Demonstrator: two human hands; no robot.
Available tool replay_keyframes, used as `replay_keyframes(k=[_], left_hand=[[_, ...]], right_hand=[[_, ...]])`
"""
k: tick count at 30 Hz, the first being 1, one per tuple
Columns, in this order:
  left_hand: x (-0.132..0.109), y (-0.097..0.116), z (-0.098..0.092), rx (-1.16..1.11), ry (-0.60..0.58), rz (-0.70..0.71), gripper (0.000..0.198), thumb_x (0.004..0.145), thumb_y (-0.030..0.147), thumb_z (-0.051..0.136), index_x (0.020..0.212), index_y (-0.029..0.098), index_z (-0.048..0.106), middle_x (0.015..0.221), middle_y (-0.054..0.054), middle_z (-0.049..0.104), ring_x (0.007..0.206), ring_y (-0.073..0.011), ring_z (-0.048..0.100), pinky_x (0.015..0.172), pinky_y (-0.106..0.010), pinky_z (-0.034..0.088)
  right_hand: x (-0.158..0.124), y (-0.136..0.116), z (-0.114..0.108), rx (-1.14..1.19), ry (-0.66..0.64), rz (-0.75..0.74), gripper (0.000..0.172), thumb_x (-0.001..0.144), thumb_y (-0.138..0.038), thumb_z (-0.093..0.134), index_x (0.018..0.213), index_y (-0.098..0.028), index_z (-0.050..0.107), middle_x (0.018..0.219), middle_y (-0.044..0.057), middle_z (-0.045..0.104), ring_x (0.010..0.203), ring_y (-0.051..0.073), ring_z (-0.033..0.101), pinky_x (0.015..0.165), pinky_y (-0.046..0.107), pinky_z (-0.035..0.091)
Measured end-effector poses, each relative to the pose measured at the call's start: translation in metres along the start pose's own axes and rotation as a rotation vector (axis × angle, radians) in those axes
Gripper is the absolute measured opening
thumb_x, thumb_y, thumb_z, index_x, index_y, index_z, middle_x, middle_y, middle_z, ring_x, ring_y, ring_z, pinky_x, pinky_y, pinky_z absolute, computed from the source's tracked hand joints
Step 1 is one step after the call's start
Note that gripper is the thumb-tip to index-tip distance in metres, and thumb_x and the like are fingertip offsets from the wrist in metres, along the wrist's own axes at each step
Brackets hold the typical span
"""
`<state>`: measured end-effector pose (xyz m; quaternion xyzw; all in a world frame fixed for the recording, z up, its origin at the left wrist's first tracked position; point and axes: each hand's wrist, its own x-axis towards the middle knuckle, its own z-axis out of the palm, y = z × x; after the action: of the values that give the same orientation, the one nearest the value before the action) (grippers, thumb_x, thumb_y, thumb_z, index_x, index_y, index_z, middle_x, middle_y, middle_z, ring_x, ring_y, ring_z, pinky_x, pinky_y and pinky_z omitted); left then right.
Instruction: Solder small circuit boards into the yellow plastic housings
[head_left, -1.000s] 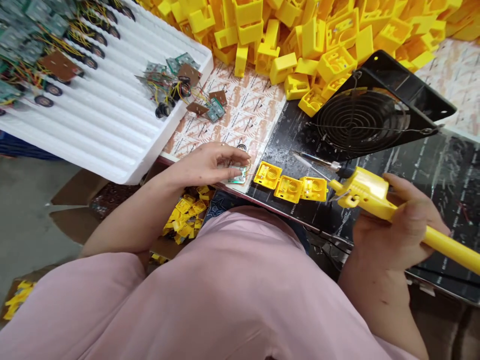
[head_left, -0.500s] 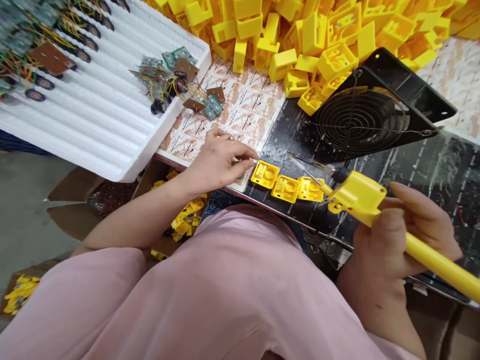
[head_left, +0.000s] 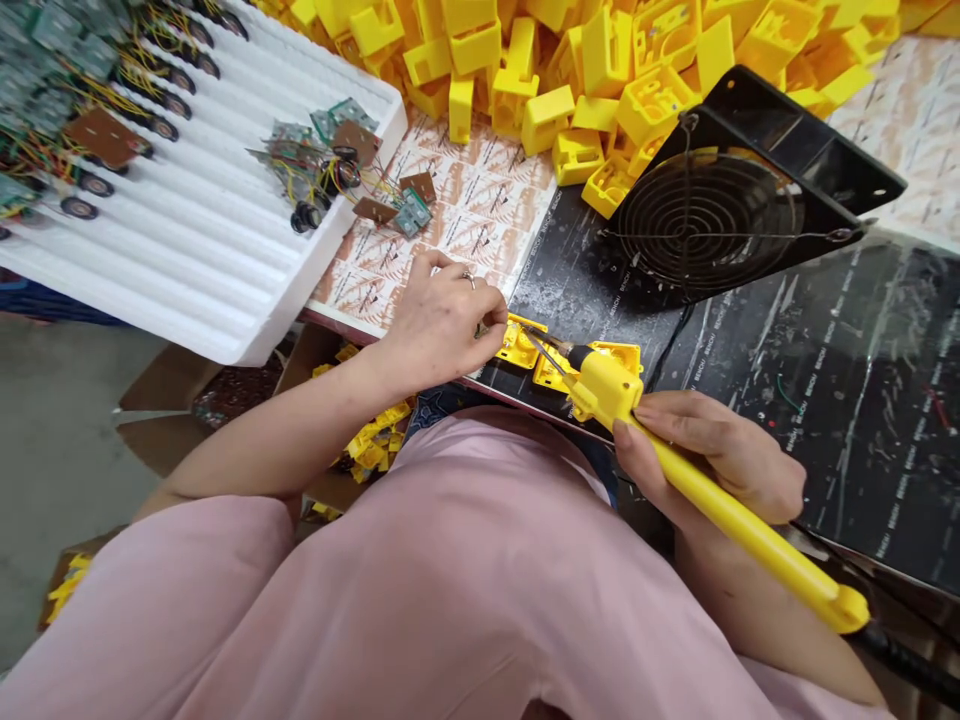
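Observation:
In my right hand is a yellow soldering iron, which has a thin metal tube alongside its dark tip. The tip reaches over the left one of three small yellow plastic housings. My left hand is beside that housing, thumb and forefinger pinched together at its left edge; whatever lies between them is too small to make out. The middle housing is partly covered by the iron's front. Right of it sits another housing, open side up like the others.
Yellow plastic cases are heaped at the back. A black fan with a wire guard stands on the bench's right side. A white foam tray carries wired circuit boards; several boards hang past its edge. Cardboard boxes stand below.
My right hand has brought the soldering iron leftward, its tip now over the left housing. My left hand stays pinched near that housing. The view has shifted slightly.

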<state>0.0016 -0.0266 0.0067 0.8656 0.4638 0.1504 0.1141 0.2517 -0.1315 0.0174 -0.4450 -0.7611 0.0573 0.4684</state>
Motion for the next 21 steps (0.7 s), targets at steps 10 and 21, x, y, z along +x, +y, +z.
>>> replay_keyframes(k=[10, 21], left_hand=[[0.012, -0.002, -0.008, 0.051, -0.078, 0.117, 0.025, 0.087, 0.028, 0.055, 0.076, 0.022, 0.076, 0.079, -0.004, 0.071, 0.095, -0.0275, 0.065, 0.103, -0.058, 0.044], [0.019, 0.003, -0.015, 0.18, -0.192, 0.136, 0.026, 0.088, 0.027, 0.053, 0.08, 0.02, 0.077, 0.082, -0.008, 0.074, 0.098, -0.0301, 0.068, 0.104, -0.058, 0.047]], right_hand=[[0.011, 0.003, -0.01, -0.026, -0.149, -0.102, 0.021, 0.082, -0.016, 0.085, 0.092, -0.023, 0.067, 0.075, -0.003, 0.076, 0.061, 0.013, 0.074, 0.051, 0.019, 0.058], [0.012, 0.007, -0.011, 0.05, -0.131, -0.113, 0.019, 0.084, -0.015, 0.082, 0.092, -0.023, 0.067, 0.074, -0.004, 0.074, 0.058, 0.011, 0.07, 0.044, 0.018, 0.053]])
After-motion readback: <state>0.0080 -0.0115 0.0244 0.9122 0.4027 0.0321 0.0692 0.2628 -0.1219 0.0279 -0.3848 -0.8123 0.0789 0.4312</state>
